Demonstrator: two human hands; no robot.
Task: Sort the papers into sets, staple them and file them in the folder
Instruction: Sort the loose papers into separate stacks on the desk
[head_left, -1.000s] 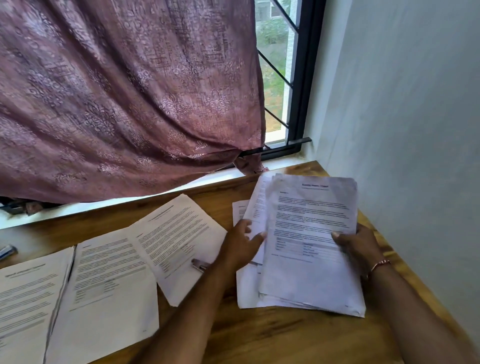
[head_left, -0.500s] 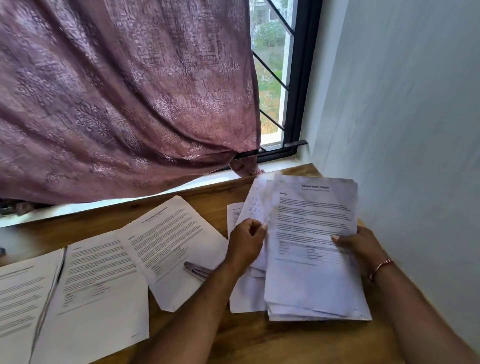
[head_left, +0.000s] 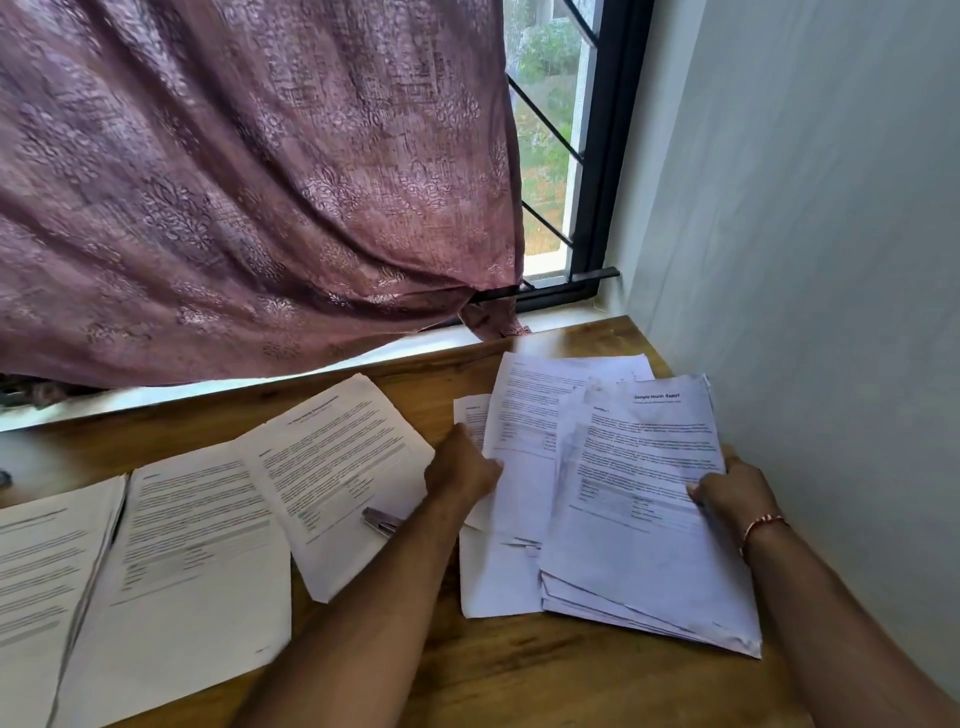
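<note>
Wooden surface (head_left: 519, 675) under curtained window, right hand (head_left: 737, 493) grip pinching right edge of thick paper stack (head_left: 644, 545), left hand (head_left: 460, 475) grip pinching loose sheet (head_left: 524, 441) beside stack, stapler (head_left: 382, 521) on sorted sheets (head_left: 208, 545) at left

A home room: patterned curtain (head_left: 249, 182), barred window (head_left: 550, 156), wooden desk (head_left: 519, 675).

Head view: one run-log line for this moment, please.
phase: sorting | left hand: on loose sheet | right hand: holding stack | stapler: untouched
</note>
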